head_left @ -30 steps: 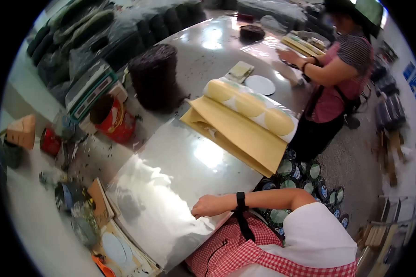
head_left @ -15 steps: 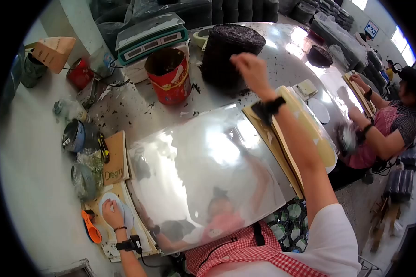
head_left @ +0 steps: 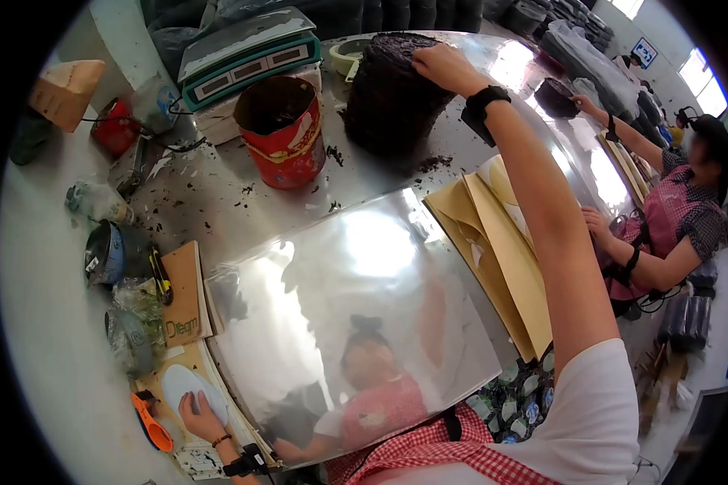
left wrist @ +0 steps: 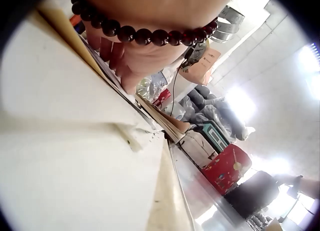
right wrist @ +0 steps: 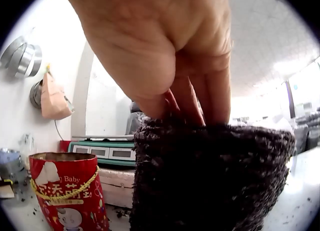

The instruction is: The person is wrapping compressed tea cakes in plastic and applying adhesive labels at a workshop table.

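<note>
My right hand (head_left: 451, 68) is at the top of a tall dark, rough-textured round stack (head_left: 396, 101); in the right wrist view its thumb and bent fingers (right wrist: 192, 103) grip at the stack's upper edge (right wrist: 210, 166), fingertips partly hidden. At lower left, my left hand (head_left: 202, 416) rests with loosely bent fingers on white round discs (head_left: 179, 386) lying on papers. The left wrist view shows that hand (left wrist: 135, 60) against the thin layered edges. A shiny clear sheet (head_left: 299, 315) lies flat between the hands.
A red bucket (head_left: 281, 149) and green scale (head_left: 247, 69) stand left of the stack. Folded yellow-brown paper (head_left: 493, 259) lies right of the sheet, an orange-handled tool (head_left: 152, 424) beside the discs. Another person (head_left: 671, 210) reaches to a dark pile (head_left: 556, 97).
My right hand went from above the clear sheet up to the dark stack and now grips its top. My left hand came into view on the discs. The other person's arm has reached out.
</note>
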Demonstrator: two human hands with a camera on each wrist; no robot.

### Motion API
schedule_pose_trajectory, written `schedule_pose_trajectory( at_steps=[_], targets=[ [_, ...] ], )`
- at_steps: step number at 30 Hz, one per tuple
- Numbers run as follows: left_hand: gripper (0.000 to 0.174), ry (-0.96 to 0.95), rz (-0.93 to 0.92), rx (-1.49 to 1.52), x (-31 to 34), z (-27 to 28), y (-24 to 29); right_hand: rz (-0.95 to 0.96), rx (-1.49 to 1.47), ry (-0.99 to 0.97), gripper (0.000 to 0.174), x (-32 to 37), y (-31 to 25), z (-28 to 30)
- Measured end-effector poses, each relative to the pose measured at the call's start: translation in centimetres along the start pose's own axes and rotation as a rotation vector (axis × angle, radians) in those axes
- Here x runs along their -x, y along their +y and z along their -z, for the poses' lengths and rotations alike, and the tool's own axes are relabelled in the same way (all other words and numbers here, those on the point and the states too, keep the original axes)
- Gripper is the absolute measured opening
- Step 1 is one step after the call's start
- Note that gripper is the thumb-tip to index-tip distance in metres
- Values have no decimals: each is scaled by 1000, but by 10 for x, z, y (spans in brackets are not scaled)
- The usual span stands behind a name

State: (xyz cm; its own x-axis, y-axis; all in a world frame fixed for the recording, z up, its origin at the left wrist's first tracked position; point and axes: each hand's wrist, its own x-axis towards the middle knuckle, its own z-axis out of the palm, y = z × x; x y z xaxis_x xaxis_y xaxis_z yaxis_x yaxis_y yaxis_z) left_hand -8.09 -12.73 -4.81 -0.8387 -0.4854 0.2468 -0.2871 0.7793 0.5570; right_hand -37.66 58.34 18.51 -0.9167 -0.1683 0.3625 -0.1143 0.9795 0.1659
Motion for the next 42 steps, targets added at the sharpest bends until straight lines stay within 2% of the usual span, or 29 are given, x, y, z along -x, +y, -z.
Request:
schedule_pose_trajectory(
  at_steps=[3, 5, 7, 8, 9, 11, 13, 14, 16, 17, 19, 21, 23, 25, 26, 27, 28, 29, 30, 32, 33, 34, 35, 36, 37, 38, 39, 40, 42],
  targets=[
    [23, 49, -51, 3, 6, -4, -3, -68, -69, 63, 25, -4, 1, -3],
    [20, 123, 4, 95, 7, -13, -9, -334, -269, 190, 28, 2, 8, -5],
    [18, 147, 28, 98, 8, -14, -3, -629, -601, 388, 34, 10, 20, -17],
    [17, 157, 38, 111, 5, -14, 0, -755, -701, 597, 34, 15, 25, -22],
    [17, 171, 39, 103, 3, -14, -2, -855, -620, 843, 34, 21, 22, -14],
    [17, 97, 163, 176, -5, -11, -10, -1048, -564, 1146, 39, 42, 27, 14],
    [19, 47, 232, 328, -24, 5, -36, -1154, -582, 1249, 43, 82, 31, 47],
    [22, -11, 303, 478, -34, 11, -50, -1145, -573, 1184, 45, 108, 41, 53],
    [28, 78, 323, 772, -48, 36, -62, -981, -661, 989, 44, 161, 43, 55],
    [28, 57, 321, 769, -50, 47, -63, -945, -746, 836, 48, 190, 34, 54],
    [29, 233, 145, 302, -54, 72, -45, -944, -935, 584, 55, 243, -12, 53],
    [31, 26, 72, 582, -47, 74, -11, -1006, -1203, 394, 56, 289, -39, 25],
    [29, -50, -173, 405, -23, 62, 35, -1036, -1383, 259, 55, 325, -70, 9],
    [21, -130, 3, 782, 34, 39, 110, -1148, -1887, 272, 43, 340, -131, 31],
    [23, -143, -331, 725, 53, 18, 116, -1036, -2244, 227, 38, 351, -147, 33],
    [25, -43, -633, 481, 79, 18, 161, -1029, -2286, 208, 39, 358, -157, 27],
    [28, -105, -811, 474, 101, 4, 185, -1024, -2323, 193, 39, 364, -164, 23],
    [32, -106, -911, 244, 124, -12, 200, -1064, -2334, 163, 40, 369, -171, 21],
    [43, -412, -909, 60, 138, -33, 202, -1058, -2345, 135, 40, 369, -181, 19],
    [54, -439, -976, -141, 167, -65, 191, -977, -2177, 309, 41, 367, -199, 20],
    [54, -435, -966, -142, 167, -61, 191, -873, -1971, 386, 41, 364, -213, 22],
    [56, -468, -929, -129, 164, -54, 192, -844, -1651, 320, 38, 362, -229, 28],
    [58, -509, -895, -118, 163, -44, 190, -718, -1348, 184, 31, 358, -248, 45],
    [58, -515, -896, -122, 161, -30, 184, -449, -1252, 214, 31, 364, -267, 34],
    [59, -559, -974, -206, 158, -12, 173, -146, -1130, 193, 40, 356, -283, 41],
    [60, -603, -1052, -294, 158, 2, 161, 156, -776, 139, 46, 349, -293, 44],
    [60, -610, -1056, -302, 164, 9, 145, 322, -673, 28, 51, 349, -303, 34],
    [58, -662, -1016, -282, 170, 14, 128, 385, -589, -152, 51, 354, -315, 21],
    [55, -720, -964, -267, 174, 16, 111, 494, -530, -281, 50, 360, -326, 0]
  ],
)
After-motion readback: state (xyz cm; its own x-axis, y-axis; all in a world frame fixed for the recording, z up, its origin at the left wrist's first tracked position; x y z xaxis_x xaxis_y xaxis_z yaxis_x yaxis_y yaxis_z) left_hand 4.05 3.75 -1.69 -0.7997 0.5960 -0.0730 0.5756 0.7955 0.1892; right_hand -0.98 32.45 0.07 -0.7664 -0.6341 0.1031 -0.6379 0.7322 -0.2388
